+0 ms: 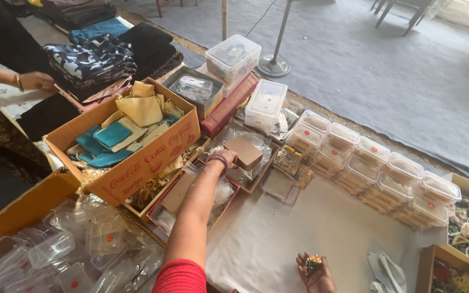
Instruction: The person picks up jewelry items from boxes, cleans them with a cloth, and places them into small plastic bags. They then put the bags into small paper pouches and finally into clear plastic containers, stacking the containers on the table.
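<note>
While the left hand (228, 158) reaches forward with its fingers closed on a small brown cardboard box (243, 151) above a plastic-lined tray (256, 174), the right hand (315, 271) lies palm up on the white table cover (310, 228), fingers apart, cradling a small multicoloured ornament (313, 263). Unclamped in that open palm, the ornament could roll off if the hand tilts.
</note>
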